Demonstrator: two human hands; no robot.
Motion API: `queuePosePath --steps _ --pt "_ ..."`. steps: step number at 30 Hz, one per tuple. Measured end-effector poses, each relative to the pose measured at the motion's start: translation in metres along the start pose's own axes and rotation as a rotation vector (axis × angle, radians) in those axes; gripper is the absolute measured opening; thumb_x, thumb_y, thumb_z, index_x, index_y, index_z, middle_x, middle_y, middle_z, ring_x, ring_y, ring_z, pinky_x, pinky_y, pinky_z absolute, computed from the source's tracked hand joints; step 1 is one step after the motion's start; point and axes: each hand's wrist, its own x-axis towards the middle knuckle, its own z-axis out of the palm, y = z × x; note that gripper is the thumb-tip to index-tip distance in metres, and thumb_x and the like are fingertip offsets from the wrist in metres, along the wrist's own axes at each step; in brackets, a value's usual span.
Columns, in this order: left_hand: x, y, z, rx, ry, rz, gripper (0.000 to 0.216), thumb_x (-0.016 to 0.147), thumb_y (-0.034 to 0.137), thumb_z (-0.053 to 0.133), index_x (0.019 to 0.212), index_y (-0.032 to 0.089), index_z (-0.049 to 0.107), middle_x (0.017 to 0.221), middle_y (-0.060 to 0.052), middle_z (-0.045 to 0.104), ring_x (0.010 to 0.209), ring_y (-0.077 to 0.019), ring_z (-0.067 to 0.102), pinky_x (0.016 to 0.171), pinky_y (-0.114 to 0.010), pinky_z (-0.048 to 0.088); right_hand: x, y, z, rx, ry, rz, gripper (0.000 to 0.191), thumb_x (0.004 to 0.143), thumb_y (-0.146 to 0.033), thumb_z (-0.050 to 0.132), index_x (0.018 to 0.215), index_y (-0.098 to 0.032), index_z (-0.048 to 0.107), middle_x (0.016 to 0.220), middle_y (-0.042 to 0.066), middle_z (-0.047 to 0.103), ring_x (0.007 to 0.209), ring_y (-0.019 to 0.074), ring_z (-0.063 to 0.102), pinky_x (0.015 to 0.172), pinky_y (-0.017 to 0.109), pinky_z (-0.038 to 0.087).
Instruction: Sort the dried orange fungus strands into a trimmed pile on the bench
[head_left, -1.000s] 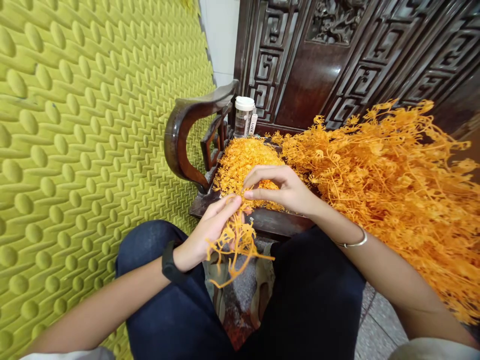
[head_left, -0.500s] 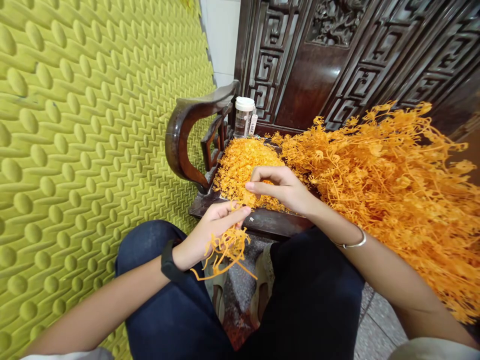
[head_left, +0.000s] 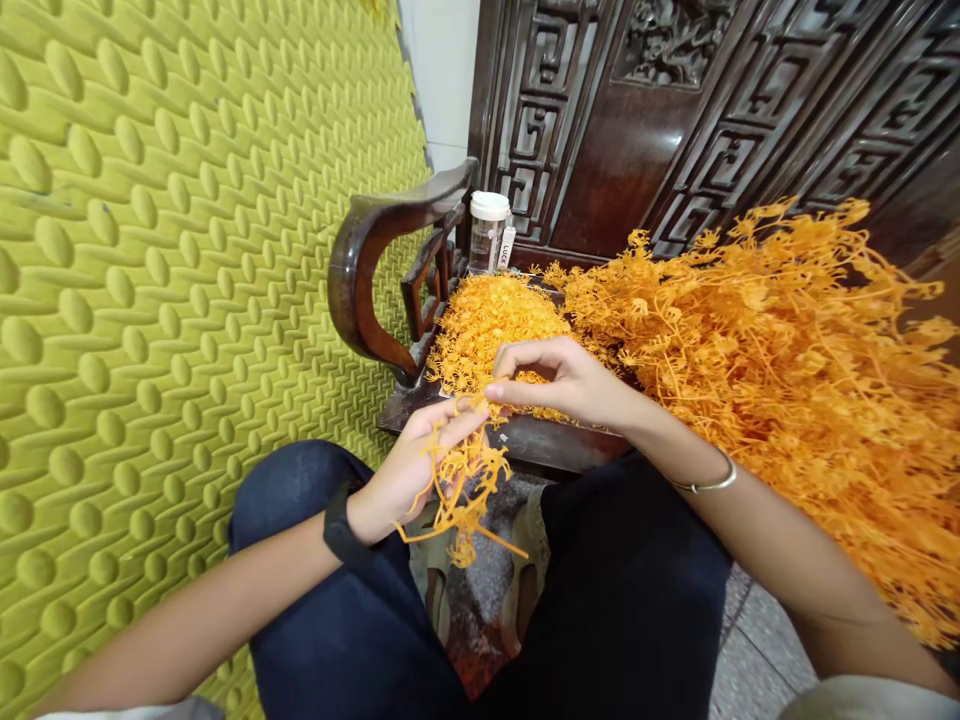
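Observation:
My left hand [head_left: 431, 450] is closed on an orange artificial flower sprig [head_left: 469, 480], whose thin curly stems dangle below the fingers. Thumb and fingers of my right hand [head_left: 555, 380] pinch at the upper end of the sprig, close to my left thumb; the exact piece between them is too small to make out. Just behind both hands, a heap of small orange flower pieces [head_left: 495, 320] lies on the dark wooden seat [head_left: 559, 447]. To the right spreads a large pile of long orange flower sprigs [head_left: 750, 350].
A clear jar with a white lid [head_left: 488, 235] stands at the back of the seat, beside a small white item lettered LUCK [head_left: 507, 248]. The curved wooden armrest [head_left: 349, 270] rises at left. A yellow-green textured mat [head_left: 187, 250] stands along the left side. Behind is a carved backrest [head_left: 622, 160].
My right hand has come slightly left and down, meeting my left fingers. The dangling stems have swung a little to the right and lower.

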Motion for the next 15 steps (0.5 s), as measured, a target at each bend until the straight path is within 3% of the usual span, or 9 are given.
queuePosePath --steps 6,10,15 --pt "0.0064 0.0022 -0.0016 -0.055 0.058 0.033 0.026 0.067 0.031 0.073 0.070 0.014 0.053 0.052 0.007 0.048 0.041 -0.0029 0.038 0.041 -0.016 0.029 0.0015 0.0054 -0.0036 -0.144 0.069 -0.081 0.012 0.078 -0.024 0.065 0.077 -0.013 0.062 0.076 0.001 0.059 0.070 0.0091 0.053 0.067 0.024 0.043" --pt "0.0068 0.0045 -0.0018 0.002 -0.011 -0.004 0.024 0.066 0.028 0.072 0.068 0.013 0.054 0.054 0.006 0.050 0.044 -0.0032 0.040 0.045 -0.016 0.030 0.0019 0.0052 -0.0006 -0.139 0.153 -0.157 0.010 0.078 -0.023 0.065 0.075 -0.014 0.063 0.078 0.002 0.060 0.074 0.0102 0.055 0.073 0.026 0.044" --pt "0.0020 0.0074 -0.0009 0.058 -0.048 -0.062 0.020 0.068 0.030 0.070 0.074 0.014 0.059 0.054 0.006 0.048 0.043 -0.0038 0.037 0.043 -0.018 0.026 0.0005 0.0039 0.0038 -0.050 0.143 -0.062 0.013 0.080 -0.026 0.062 0.077 -0.013 0.060 0.078 0.002 0.062 0.073 0.0104 0.056 0.072 0.026 0.045"
